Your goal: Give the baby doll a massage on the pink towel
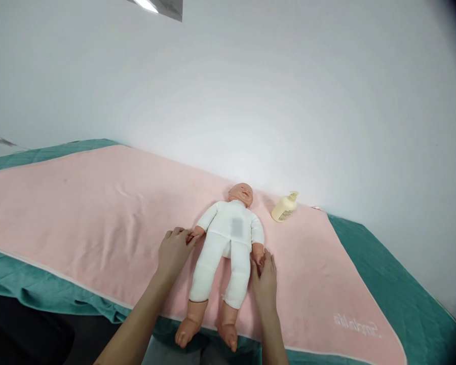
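Note:
A baby doll (228, 228) with a white cloth body lies face up on a pink blanket (99, 203), its feet toward me. My left hand (176, 252) is closed around the doll's hand on the left side of the view, thumb and fingers pinching it. On the other side, my right hand (265, 278) has its thumb and fingers around the doll's other hand. Both doll arms rest down along its sides. A grey patch shows on the doll's chest.
A pale yellow pump bottle (285, 208) stands on the blanket to the right of the doll's head. Under the blanket is a green quilted cover (395, 274). A white wall (228, 91) rises directly behind.

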Demonstrator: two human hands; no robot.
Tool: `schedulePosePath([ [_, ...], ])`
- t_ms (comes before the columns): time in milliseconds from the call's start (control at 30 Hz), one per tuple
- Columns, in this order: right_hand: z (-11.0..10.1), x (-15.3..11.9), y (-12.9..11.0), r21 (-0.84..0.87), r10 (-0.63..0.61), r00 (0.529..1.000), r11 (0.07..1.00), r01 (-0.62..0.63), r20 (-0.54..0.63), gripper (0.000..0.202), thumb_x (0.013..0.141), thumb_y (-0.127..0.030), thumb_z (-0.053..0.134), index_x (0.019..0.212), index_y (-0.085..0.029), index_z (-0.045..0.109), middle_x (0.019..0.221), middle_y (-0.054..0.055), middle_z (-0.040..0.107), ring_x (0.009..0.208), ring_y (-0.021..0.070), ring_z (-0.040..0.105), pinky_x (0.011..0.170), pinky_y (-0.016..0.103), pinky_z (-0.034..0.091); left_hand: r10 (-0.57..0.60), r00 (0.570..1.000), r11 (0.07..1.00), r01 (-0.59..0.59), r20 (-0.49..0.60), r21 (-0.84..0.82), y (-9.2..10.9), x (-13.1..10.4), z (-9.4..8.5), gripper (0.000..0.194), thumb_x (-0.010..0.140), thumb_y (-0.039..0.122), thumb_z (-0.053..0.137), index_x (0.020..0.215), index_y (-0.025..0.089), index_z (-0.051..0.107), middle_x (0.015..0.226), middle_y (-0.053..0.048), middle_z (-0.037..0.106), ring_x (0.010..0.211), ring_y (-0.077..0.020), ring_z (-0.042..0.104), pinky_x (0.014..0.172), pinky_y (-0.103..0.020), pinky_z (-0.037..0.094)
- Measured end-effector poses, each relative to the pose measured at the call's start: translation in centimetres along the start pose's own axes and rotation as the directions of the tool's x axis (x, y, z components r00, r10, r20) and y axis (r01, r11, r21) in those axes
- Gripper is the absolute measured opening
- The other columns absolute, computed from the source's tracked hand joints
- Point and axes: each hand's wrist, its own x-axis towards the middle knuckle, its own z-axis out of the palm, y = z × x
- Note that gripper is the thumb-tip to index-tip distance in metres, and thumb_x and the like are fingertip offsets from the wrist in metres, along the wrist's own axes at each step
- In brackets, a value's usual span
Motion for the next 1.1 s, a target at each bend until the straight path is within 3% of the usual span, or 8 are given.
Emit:
schedulePosePath([
  [67,0.0,-0.1,0.2,-0.029,-0.020,1.000,0.999,0.020,0.001,0.068,0.085,-0.057,0.047,0.139,-0.016,0.044,0.145,0.015,0.045,0.141,0.0348,0.030,0.111,0.050,0.030,0.050,0.999,0.995,-0.049,-0.013,0.088,-0.4,-0.1,0.3,0.034,0.088,0.043,0.044,0.095,0.020,0.069,0.102,-0.013,0.066,0.098,-0.0308,0.055,0.085,-0.038,0.041],
  [167,-0.2,-0.1,0.0,-0.003,-0.012,1.000,1.000,0.012,0.016,0.063,0.086,-0.056,0.046,0.138,-0.020,0.045,0.144,0.013,0.047,0.137,0.0339,0.038,0.108,0.049,0.034,0.052,0.998,0.990,-0.049,-0.020,0.130,-0.5,-0.2,0.4,0.036,0.089,0.044,0.042,0.098,0.020,0.068,0.104,-0.012,0.066,0.095,-0.0306,0.055,0.081,-0.038,0.042],
  [333,-1.7,0.8,-0.9,0.093,0.138,0.988,0.985,-0.144,0.068,0.064,0.084,-0.058,0.050,0.138,-0.025,0.043,0.133,0.009,0.058,0.117,0.0307,0.058,0.091,0.040,0.048,-0.083,0.992,0.997,0.083,0.096,0.010,0.1,0.3,-0.9,0.035,0.089,0.048,0.040,0.084,0.021,0.063,0.089,-0.009,0.069,0.083,-0.0281,0.062,0.065,-0.034,0.042],
  [500,-4.1,3.3,-1.9,0.074,0.160,0.985,0.985,-0.155,-0.067,0.072,0.083,-0.060,0.050,0.144,-0.025,0.033,0.129,0.012,0.059,0.115,0.0308,0.058,0.088,0.039,0.048,-0.172,0.978,0.974,0.187,0.116,-0.126,0.0,2.4,-2.4,0.034,0.084,0.049,0.050,0.102,0.025,0.063,0.089,-0.005,0.071,0.083,-0.0269,0.066,0.066,-0.032,0.044],
  [667,-5.5,7.9,-3.3,0.058,0.095,0.987,0.994,-0.088,-0.129,0.076,0.076,-0.055,0.061,0.141,-0.024,0.036,0.120,0.012,0.063,0.094,0.0271,0.066,0.076,0.035,0.051,-0.182,0.982,0.922,0.154,-0.046,-0.355,0.1,6.0,-2.9,0.048,0.079,0.043,0.060,0.123,0.023,0.057,0.101,-0.007,0.070,0.092,-0.0230,0.066,0.078,-0.031,0.049],
  [833,-5.0,14.0,-4.9,0.223,-0.027,0.978,0.972,0.074,-0.206,0.070,0.072,-0.049,0.067,0.133,-0.022,0.043,0.125,0.013,0.059,0.093,0.0233,0.066,0.077,0.033,0.052,-0.163,0.977,0.806,0.051,-0.138,-0.590,2.4,10.3,-2.5,0.055,0.074,0.038,0.067,0.124,0.019,0.055,0.107,-0.010,0.068,0.093,-0.0217,0.066,0.081,-0.033,0.051],
  [967,-3.2,18.3,-5.9,0.326,-0.150,0.979,0.927,0.188,-0.138,0.059,0.075,-0.048,0.066,0.125,-0.021,0.050,0.119,0.013,0.063,0.098,0.0232,0.065,0.085,0.038,0.051,-0.092,0.988,0.612,-0.045,-0.127,-0.790,4.7,13.3,-0.6,0.056,0.072,0.040,0.071,0.119,0.015,0.056,0.102,-0.012,0.069,0.097,-0.0222,0.066,0.083,-0.033,0.051],
  [1100,-0.8,21.7,-6.3,0.383,-0.196,0.974,0.896,0.224,-0.112,0.049,0.075,-0.050,0.064,0.112,-0.019,0.058,0.106,0.011,0.068,0.097,0.0243,0.065,0.086,0.043,0.052,-0.095,0.984,0.550,-0.072,-0.148,-0.832,6.2,16.9,2.0,0.047,0.070,0.047,0.071,0.103,0.014,0.061,0.094,-0.010,0.071,0.088,-0.0217,0.067,0.078,-0.032,0.051],
])
